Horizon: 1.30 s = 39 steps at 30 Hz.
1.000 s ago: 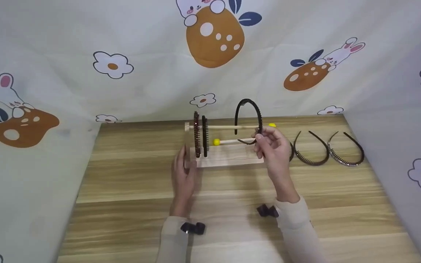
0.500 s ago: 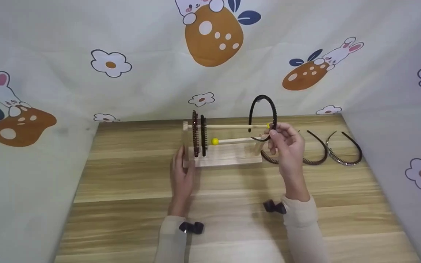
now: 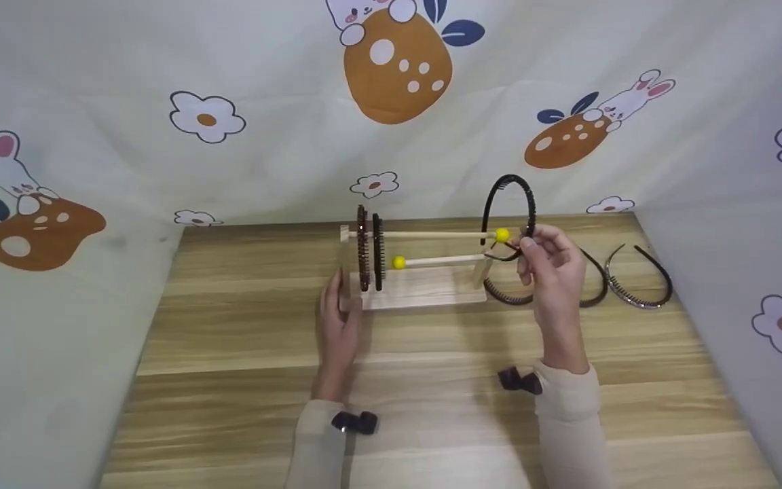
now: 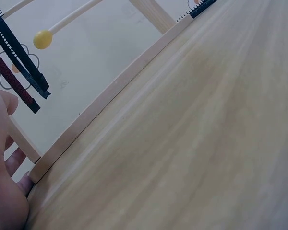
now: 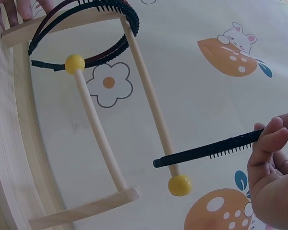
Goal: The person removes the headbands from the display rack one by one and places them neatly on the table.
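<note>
My right hand [image 3: 557, 278] pinches a black toothed headband [image 3: 511, 178] upright between thumb and fingers. In the right wrist view the headband [image 5: 201, 151] crosses the upper rod [image 5: 151, 96] close beside its yellow ball end [image 5: 180, 185]. My left hand [image 3: 339, 326] grips the left upright of the wooden headband stand [image 3: 425, 293], thumb in front and fingers behind. Near that upright, a reddish-brown headband [image 3: 362, 251] and a black headband [image 3: 379, 255] hang on the upper rod. The lower rod [image 3: 442, 261], also with a yellow ball, points left from the right upright and carries nothing.
Flat on the wooden table [image 3: 404, 407], right of the stand, lie a glittery headband [image 3: 645, 303], a dark headband [image 3: 601, 288] partly behind my right hand, and another dark headband [image 3: 508, 299]. A patterned curtain [image 3: 282, 163] stands close behind the stand.
My right hand has moved to the right with the black headband, along the upper rod to its yellow ball end. The left hand still holds the stand in place.
</note>
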{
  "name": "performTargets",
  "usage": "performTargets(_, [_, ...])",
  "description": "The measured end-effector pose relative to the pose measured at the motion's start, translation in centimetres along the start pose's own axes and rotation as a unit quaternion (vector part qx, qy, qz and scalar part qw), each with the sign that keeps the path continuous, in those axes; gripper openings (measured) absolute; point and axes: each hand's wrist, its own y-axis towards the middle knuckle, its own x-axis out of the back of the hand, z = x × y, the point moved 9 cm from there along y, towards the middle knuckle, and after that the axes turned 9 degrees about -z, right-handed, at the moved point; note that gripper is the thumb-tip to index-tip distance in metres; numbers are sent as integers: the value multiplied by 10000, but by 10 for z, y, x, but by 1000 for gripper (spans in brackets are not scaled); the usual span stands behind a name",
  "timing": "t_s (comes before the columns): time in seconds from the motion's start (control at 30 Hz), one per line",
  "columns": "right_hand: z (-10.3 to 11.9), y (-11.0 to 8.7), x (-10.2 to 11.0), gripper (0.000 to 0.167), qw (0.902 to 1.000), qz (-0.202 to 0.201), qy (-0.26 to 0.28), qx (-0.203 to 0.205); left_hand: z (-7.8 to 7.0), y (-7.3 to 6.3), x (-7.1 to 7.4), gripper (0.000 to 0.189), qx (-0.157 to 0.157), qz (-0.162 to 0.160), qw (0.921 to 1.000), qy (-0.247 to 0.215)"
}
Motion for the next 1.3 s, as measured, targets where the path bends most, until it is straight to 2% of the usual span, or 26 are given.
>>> performTargets(0.33, [1, 5, 10, 12, 9997, -187, -80, -120, -1, 1, -1, 66, -110, 19, 9999, -129])
performTargets(0.67, [7, 11, 22, 7, 9997, 43, -178, -189, 0, -1, -1, 66, -138, -4, 9997, -181])
performTargets(1.0, [12, 14, 30, 16, 9994, 8, -286, -179, 2, -1, -1, 66, 96, 81, 9997, -221])
performTargets(1.3, [14, 18, 38, 10, 9973, 173, -702, -112, 1, -1, 0, 66, 185, 119, 9996, -151])
